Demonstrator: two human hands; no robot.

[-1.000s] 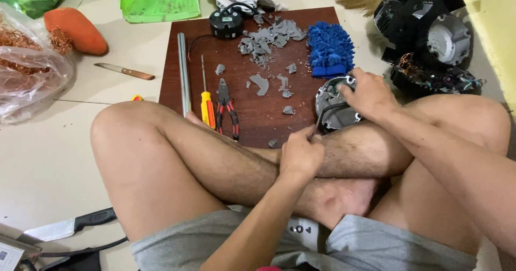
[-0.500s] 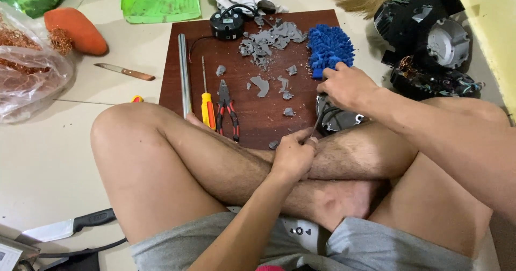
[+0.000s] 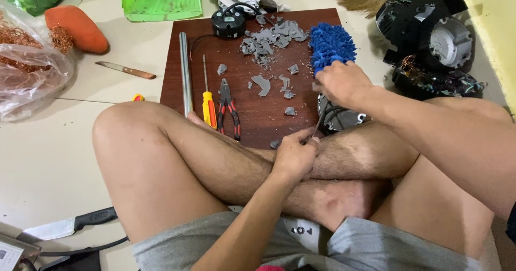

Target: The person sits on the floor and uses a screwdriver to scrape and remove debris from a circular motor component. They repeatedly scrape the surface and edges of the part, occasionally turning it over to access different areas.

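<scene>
Currently prying: my left hand (image 3: 294, 157) pinches a thin metal rod (image 3: 319, 126) into the motor housing (image 3: 338, 118) just beyond it; my right hand (image 3: 344, 83), fingers curled, steadies the housing from above; leverage needed next

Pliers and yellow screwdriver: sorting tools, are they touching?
Apart. The head view shows bare board between the pliers and the yellow screwdriver.

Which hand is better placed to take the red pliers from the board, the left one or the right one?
Probably the left hand: it lies nearer the red pliers on the board, though it holds a thin tool. The right hand is further away, above the round metal part.
</scene>
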